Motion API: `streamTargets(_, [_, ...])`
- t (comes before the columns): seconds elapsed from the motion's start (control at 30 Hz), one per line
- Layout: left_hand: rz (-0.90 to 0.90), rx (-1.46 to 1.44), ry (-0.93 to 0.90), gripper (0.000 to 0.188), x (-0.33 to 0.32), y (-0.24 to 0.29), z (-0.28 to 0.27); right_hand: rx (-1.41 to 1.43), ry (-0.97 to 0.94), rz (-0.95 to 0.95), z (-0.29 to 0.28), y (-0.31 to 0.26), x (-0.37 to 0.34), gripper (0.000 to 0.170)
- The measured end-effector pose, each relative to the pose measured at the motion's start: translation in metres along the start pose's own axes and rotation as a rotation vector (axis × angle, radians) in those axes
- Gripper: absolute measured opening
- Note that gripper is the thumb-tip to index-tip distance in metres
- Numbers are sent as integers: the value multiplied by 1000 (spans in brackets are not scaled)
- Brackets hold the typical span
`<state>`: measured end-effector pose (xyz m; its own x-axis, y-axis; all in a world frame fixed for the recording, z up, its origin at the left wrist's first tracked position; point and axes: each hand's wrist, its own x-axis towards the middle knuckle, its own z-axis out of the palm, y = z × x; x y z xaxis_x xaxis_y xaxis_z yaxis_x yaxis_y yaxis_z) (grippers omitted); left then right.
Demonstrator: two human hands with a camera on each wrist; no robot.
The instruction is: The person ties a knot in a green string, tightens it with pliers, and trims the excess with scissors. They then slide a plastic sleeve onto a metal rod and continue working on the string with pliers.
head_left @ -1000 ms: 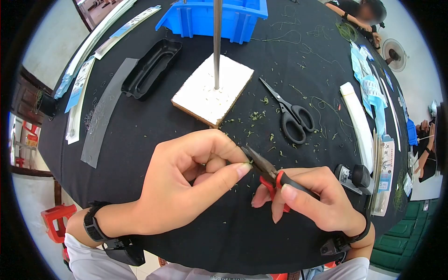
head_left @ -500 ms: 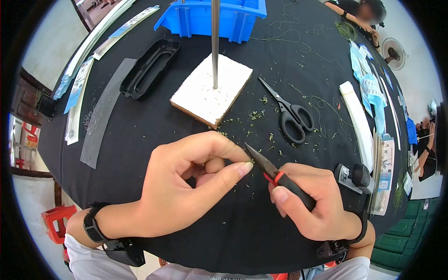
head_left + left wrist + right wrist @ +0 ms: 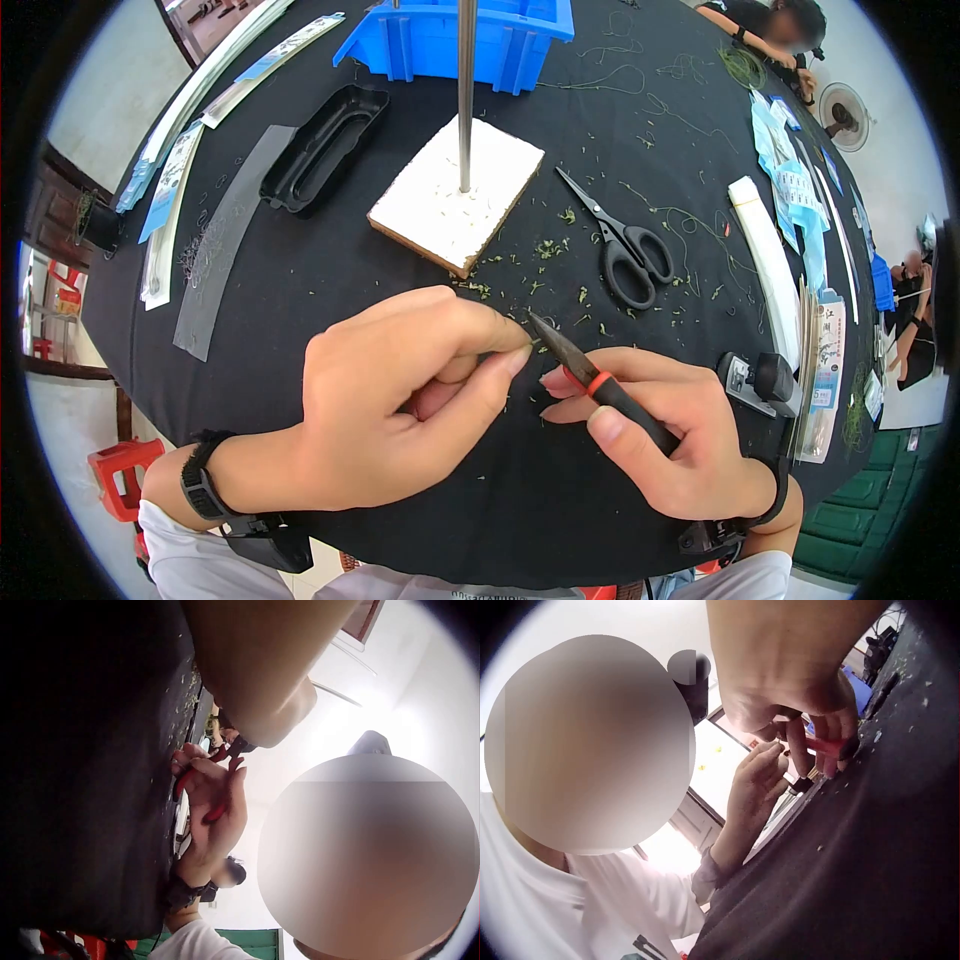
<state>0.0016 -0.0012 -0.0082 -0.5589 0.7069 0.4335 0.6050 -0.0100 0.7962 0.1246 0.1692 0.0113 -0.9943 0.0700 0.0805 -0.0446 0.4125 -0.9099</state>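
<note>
My left hand (image 3: 400, 400) has thumb and index finger pinched together over the black cloth, with a tiny thin greenish piece (image 3: 534, 343) at the fingertips, mostly hidden by them. My right hand (image 3: 675, 425) grips pliers (image 3: 575, 360) with red and black handles. Their dark pointed nose lies right beside the left fingertips. In the left wrist view, the red handles (image 3: 216, 812) are spread within the right palm. From the right wrist, the left hand (image 3: 754, 784) shows beyond the pliers.
Black scissors (image 3: 610, 225) lie beyond the pliers, among green clippings (image 3: 548, 250). A white-topped block (image 3: 425, 205) carries an upright metal rod (image 3: 465, 100). Farther off are a black tray (image 3: 272, 193), a translucent strip (image 3: 200, 320) with small wire hooks, and a blue bin (image 3: 430, 60).
The right hand has drawn the pliers' nose slightly off the left fingertips and turned, its grip on the handles shifting. The left hand has rolled a little, still pinching.
</note>
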Motion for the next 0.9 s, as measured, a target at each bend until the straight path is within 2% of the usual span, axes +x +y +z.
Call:
streamTargets(0.07, [170,128,43,13,2,-1,2,-1,-2,3,0,-1,0,17])
streamTargets(0.27, [367,268,106,21,2,-5,5,26,1,23,2,-3,-2,17])
streamTargets(0.47, [415,292,107,22,2,-6,5,-56,-11,-10,1,-4,-2,19])
streamTargets(0.57, [349,300,94,22,3,-1,3,-94,3,-15,1,-2,-2,21])
streamTargets(0.67, [364,284,128,21,2,-3,4,-158,21,-53,1,-2,-1,22])
streamTargets(0.9, [590,449,98,29,3,-5,1,13,-29,32,2,-3,-4,20])
